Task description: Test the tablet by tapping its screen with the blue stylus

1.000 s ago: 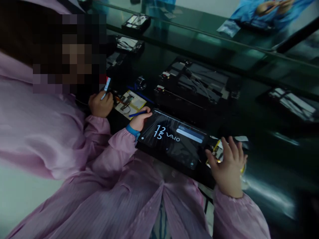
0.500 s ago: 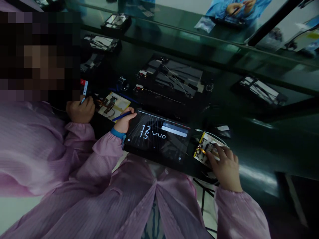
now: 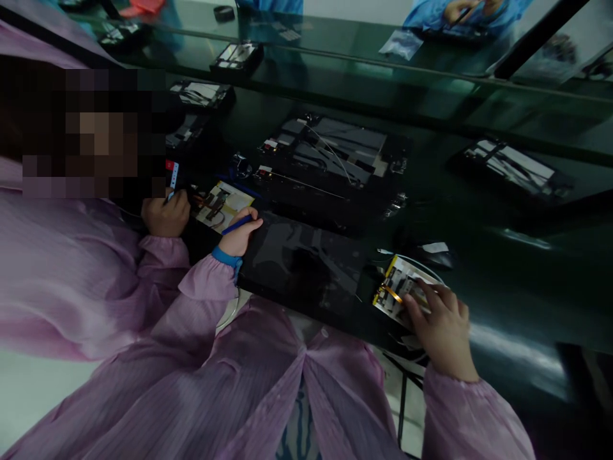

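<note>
A: Start at the fingers. Right side?

B: The right hand (image 3: 443,326) is bent over a yellow-edged board (image 3: 398,281), thumb and forefinger slightly apart, tips at its surface. Cannot tell whether they pinch anything.

A: And left?

B: The left hand (image 3: 242,233) is closed around a blue pen (image 3: 238,223), thumb at the near-left part of a tablet (image 3: 306,262). The tablet lies face up at the counter's front edge, between the hands.

A: Stage of work?

B: Tablet front appears complete; screen dark. The board lies apart from it, parts bare, an orange strip (image 3: 393,294) on top. Any link between them cannot be made out, so I judge the board side unfinished.

A: Materials?

B: Tablet: flat, thin, rectangular, glossy black with smeary pale reflections. Board: squarish, pale and dark patches; strip flat, shiny. Just behind it, a slim white cable (image 3: 384,252), rounded and curving.

A: Further out?

B: A similar board (image 3: 230,199) beyond the left hand; behind the tablet, an open frame (image 3: 352,144), matte grey panels, thin wire slanting across. Uncovered, so presumably incomplete. Far left, a co-worker's hand (image 3: 167,214) grips a pale-blue strip (image 3: 174,179).
</note>
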A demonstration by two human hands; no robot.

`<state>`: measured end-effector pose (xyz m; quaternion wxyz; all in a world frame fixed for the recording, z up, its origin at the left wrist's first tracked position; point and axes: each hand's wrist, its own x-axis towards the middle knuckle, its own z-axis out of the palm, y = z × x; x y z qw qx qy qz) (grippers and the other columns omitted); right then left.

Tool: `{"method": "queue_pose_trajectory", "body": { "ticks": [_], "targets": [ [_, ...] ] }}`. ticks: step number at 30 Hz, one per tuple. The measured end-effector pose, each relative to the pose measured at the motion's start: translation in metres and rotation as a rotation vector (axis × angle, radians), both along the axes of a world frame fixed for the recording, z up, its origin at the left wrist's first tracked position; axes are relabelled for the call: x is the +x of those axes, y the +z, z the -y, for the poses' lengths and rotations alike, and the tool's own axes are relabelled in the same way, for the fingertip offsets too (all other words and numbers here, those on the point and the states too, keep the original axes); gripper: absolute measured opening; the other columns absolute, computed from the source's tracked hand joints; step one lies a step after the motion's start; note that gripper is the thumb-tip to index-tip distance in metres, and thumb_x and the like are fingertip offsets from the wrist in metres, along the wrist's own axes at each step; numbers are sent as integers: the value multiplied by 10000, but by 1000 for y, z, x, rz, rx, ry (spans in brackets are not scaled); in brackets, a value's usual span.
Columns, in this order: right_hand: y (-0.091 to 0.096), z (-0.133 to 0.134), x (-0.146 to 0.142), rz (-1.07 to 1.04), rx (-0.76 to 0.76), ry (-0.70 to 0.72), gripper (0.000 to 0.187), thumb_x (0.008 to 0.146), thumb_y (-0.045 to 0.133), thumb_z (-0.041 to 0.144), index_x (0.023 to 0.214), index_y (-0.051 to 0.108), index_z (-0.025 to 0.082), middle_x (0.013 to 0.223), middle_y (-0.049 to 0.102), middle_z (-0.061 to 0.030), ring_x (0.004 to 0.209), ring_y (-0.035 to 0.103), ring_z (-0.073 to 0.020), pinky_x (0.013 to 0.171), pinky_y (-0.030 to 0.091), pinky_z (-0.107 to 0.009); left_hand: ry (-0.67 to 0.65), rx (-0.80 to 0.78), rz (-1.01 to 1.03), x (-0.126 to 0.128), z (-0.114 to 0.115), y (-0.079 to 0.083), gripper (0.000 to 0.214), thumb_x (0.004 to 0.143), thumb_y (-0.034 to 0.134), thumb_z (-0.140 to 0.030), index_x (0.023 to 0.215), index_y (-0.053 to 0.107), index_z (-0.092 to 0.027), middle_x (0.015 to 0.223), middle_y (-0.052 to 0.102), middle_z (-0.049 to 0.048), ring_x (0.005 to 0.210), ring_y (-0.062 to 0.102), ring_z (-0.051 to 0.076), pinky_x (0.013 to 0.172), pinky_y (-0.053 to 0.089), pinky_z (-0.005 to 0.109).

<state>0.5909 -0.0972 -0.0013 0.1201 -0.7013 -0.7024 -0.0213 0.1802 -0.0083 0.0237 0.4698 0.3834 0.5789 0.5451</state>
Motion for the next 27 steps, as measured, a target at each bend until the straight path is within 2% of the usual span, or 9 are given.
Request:
{"method": "queue_pose_trajectory", "body": {
  "ticks": [4,7,10,13,16,19,21,24,27],
  "targets": [
    [13,4,-11,-89,73,121,527,922,370,539,1251,533,161,1125,604,-160,1015,535,-343,868,422,-535,26,-27,99,0,6,7,325,556,735,-231,661,430,-188,575,414,-44,524,400,105,473,278,211],
    [22,1,-18,-167,115,293,339,941,411,444,1096,591,201,1101,623,-122,1008,561,-307,888,431,-506,22,-32,125,-2,7,9,308,551,716,-188,661,428,-189,575,428,-39,525,427,113,474,287,213],
    [28,-6,-18,-227,102,441,197,945,439,303,1004,597,201,1016,644,-94,934,587,-262,828,464,-443,17,-10,69,-3,6,9,270,562,704,-180,643,446,-187,577,422,-36,539,420,118,490,289,222],
    [32,-11,-14,-255,56,587,151,927,456,191,980,596,176,989,636,-95,901,573,-242,785,480,-413,3,76,-162,-3,3,9,194,611,674,-167,624,481,-185,598,423,-26,579,399,125,543,297,240],
    [35,-18,-11,-217,9,706,156,911,465,150,965,610,175,1004,624,-94,902,565,-240,789,489,-421,-106,138,-475,0,1,14,155,674,644,-126,652,505,-189,651,456,-15,622,412,138,623,323,262],
    [34,-30,-8,-148,-3,810,178,919,464,164,962,636,168,1015,625,-102,906,572,-244,781,510,-424,-188,77,-720,6,1,19,183,703,607,-78,679,477,-204,608,430,-24,562,383,144,605,300,277],
    [31,-40,-5,-127,-8,857,191,925,467,186,948,655,167,1072,621,-112,969,573,-260,804,520,-432,-214,34,-807,12,2,22,214,697,603,-62,668,453,-211,568,399,-29,539,355,154,596,282,286],
    [25,-53,-1,-121,-34,901,213,931,468,231,951,677,198,1189,602,-95,1151,526,-304,906,497,-487,-200,24,-946,28,8,28,291,669,644,-65,637,398,-217,571,348,-17,574,348,178,640,303,316],
    [23,-58,0,-124,-65,918,221,933,475,255,970,690,219,1172,625,-70,1208,502,-314,953,475,-512,-171,113,-1152,62,23,40,266,724,630,-118,683,387,-218,663,381,26,701,427,241,724,343,376]
  ]
}}
